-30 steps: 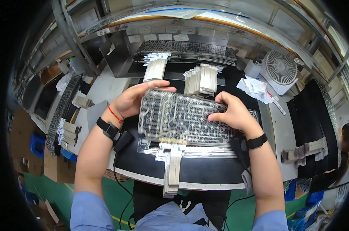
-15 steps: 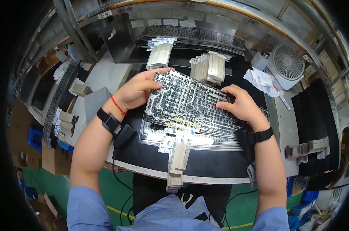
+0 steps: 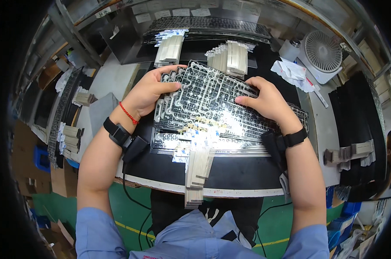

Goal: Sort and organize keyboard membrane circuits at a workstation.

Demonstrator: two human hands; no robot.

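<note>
Several clear keyboard membrane sheets (image 3: pixel 212 97) with silvery printed traces lie fanned in front of me, tilted over more sheets below. My left hand (image 3: pixel 154 88) grips their upper left corner, thumb on top and fingers underneath. At the right, my right hand (image 3: pixel 266 99) is closed on the sheets' upper edge, its thumb lying on the printed face and its other fingers partly hidden. From the sheets' near side, grey-white flat ribbon tails (image 3: pixel 197 166) with blue-and-white film hang over the table's front edge.
Two bundles of ribbon tails, one at the back left (image 3: pixel 169 49) and one at the back centre (image 3: pixel 232 58), lie by stacked sheets (image 3: pixel 204 28). A white fan (image 3: pixel 323 52), a bottle (image 3: pixel 290 49) and crumpled paper (image 3: pixel 292 75) stand back right. Black sheets (image 3: pixel 357 129) hang at the right.
The sheets in my hands have spread, with more stepped edges showing at the left. My right thumb has shifted slightly left on them. The whole view has moved a little.
</note>
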